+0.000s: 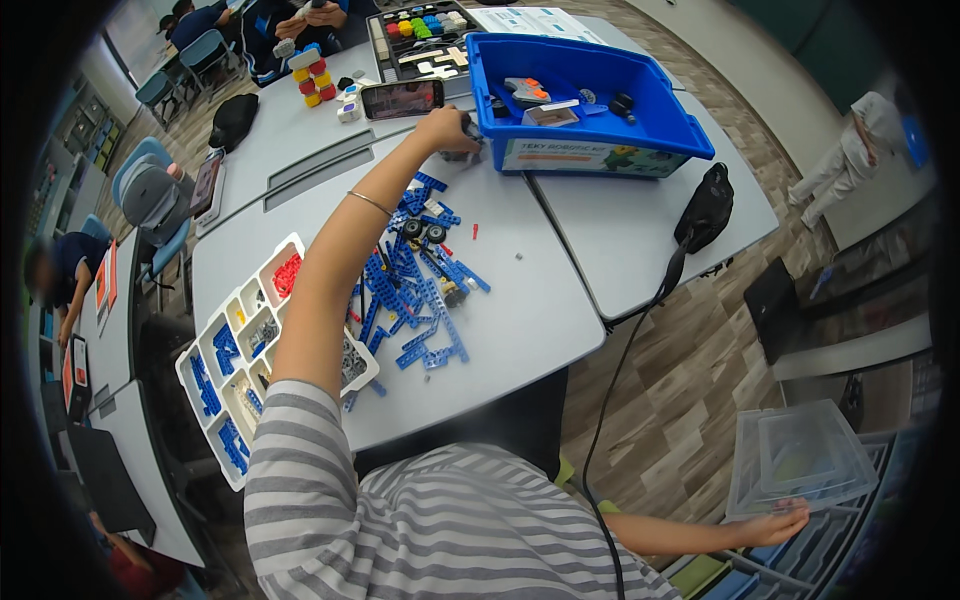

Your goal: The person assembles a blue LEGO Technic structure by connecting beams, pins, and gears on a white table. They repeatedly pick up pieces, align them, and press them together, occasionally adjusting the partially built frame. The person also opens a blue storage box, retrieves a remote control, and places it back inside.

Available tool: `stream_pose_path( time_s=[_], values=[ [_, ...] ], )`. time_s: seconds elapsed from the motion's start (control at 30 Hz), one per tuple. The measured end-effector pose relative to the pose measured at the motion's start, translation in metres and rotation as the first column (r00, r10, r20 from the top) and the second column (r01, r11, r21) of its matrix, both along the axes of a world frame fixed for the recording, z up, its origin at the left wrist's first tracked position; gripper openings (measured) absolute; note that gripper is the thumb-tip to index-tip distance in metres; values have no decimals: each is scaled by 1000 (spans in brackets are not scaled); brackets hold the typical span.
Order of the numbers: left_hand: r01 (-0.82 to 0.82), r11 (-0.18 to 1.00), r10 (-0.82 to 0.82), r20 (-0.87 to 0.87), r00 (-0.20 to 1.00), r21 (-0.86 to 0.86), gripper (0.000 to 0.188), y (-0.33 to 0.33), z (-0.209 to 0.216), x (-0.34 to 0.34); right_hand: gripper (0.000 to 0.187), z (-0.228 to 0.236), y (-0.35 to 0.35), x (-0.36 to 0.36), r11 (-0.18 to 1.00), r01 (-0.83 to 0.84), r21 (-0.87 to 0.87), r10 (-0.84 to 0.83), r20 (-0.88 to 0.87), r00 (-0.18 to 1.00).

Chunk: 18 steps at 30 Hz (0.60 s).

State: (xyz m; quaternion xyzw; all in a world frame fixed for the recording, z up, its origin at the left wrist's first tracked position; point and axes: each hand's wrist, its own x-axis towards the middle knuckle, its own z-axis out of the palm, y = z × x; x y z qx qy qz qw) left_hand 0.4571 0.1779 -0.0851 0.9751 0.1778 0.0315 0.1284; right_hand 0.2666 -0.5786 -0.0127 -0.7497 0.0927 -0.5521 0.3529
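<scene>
My left arm reaches across the table, and my left hand [440,130] is closed around a small dark grey part [470,128] beside the blue bin [600,143]. Inside the bin lie an orange-and-grey piece [527,92] and a dark wheel-like part [622,104]. Below that hand spreads a pile of blue building beams [410,290] with small black wheels [424,231]. Out to the right, my right hand [775,524] has its fingers curled at the lower edge of a clear plastic lid or box [800,455]; part of its grip is hidden.
A white sorting tray [207,345] of small parts sits left, partly behind my arm. A phone [402,99] leans by a black parts case [420,45]. A black pouch [708,205] lies at right; a dark cord hangs down. Drawers [820,545] stand lower right. Other people are around.
</scene>
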Motion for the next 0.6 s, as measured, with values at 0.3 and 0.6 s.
stream_pose_path(
  time_s=[0.3, 0.6],
  values=[
    [-17, 957, -6, 79, 997, 289, 75, 4, 6, -172, 38, -15, 13, 20, 989, 140, -42, -140, 14, 990],
    [-828, 521, 841, 41, 540, 208, 68, 30, 26, -596, 36, -14, 72, 58, 965, -262, -3, 261, 102, 960]
  ],
)
